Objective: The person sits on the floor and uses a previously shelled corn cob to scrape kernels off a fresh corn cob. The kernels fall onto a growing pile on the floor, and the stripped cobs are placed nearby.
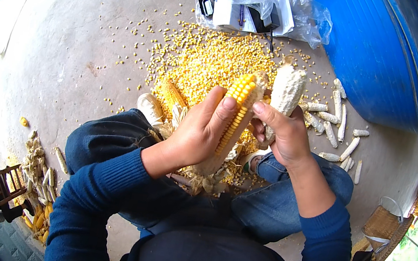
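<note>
My left hand grips a partly shelled corn cob, tilted with its husk end toward my lap. Rows of yellow kernels remain along its left side; its right side is bare. My right hand holds a bare white cob upright, its thumb touching the right edge of the partly shelled cob. Beneath both hands a pile of loose yellow kernels spreads over the floor. Another ear of corn with kernels lies on the pile, left of my hands.
Several bare cobs lie on the right. A large blue plastic container stands at the upper right. Plastic bags with papers and dark items lie beyond the pile. Husks and a wooden rack are lower left; a wicker basket is lower right.
</note>
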The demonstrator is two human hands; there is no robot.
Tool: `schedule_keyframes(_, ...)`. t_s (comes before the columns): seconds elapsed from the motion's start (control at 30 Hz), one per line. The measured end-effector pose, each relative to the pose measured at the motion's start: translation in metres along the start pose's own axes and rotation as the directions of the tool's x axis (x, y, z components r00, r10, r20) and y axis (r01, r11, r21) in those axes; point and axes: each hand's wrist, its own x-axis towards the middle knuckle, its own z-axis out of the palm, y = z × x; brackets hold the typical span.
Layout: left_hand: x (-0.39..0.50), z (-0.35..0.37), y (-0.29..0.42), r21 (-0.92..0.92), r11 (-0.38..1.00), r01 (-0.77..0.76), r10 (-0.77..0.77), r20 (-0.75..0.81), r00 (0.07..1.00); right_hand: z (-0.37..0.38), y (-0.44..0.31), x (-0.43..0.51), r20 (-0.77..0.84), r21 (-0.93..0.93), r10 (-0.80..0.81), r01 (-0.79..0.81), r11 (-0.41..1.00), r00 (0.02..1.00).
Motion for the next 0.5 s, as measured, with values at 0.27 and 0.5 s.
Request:
schedule_keyframes(0.27,-0.003,0.0,0.002,-0.022,0.993,0.113,-0.114,-0.027,0.993,0.004,0.011,0.0,0.03,-0.124,0.011,-0.007,0.992,0.999)
schedule_keyframes(0.5,0.003,0.007,0.002,-0.26,0.943,0.206,-0.216,-0.011,0.976,0.012,0.007,-0.001,0.121,-0.187,-0.137,0.158,0.97,0.983)
